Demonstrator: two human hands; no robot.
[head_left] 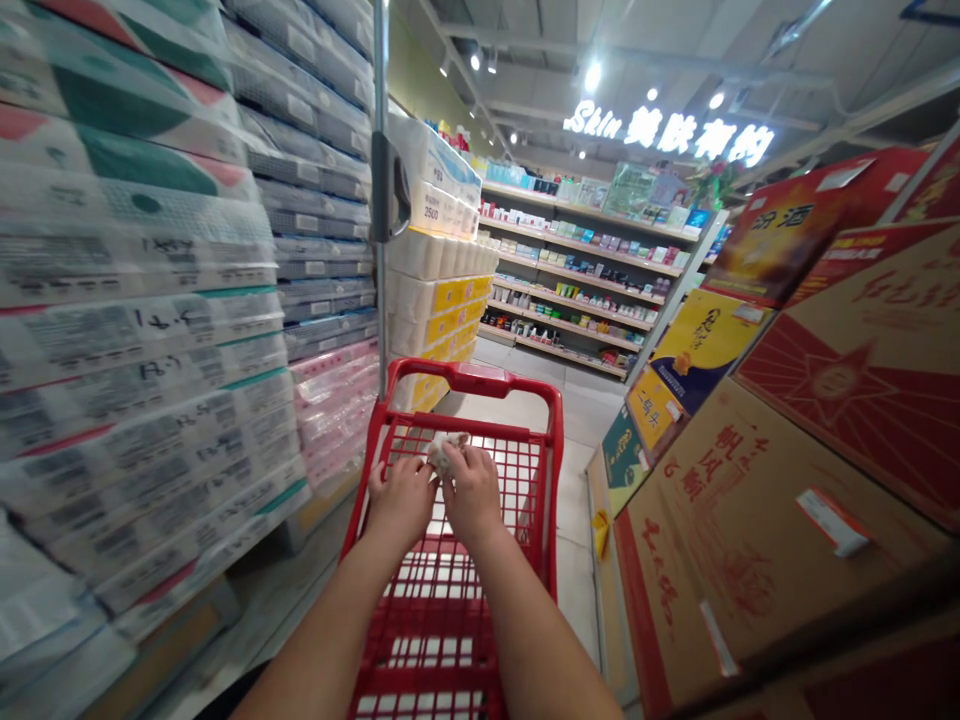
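In the head view, a small whitish, fluffy-looking item (442, 456) was above the red mesh of the shopping cart (556, 450), near the cart's far bar; what exactly it was could not be told. The left hand (403, 492) was half closed, fingers bent, pinching the item's near left edge. The right hand (474, 490) was curled too, its fingers over the item's right side, so the item sat between the two sets of fingertips. Left of the cart rose wrapped paper packs (150, 400); right of it stood stacked cartons (742, 470); beyond it, stocked shelves (577, 243) under a lit sign (667, 130)
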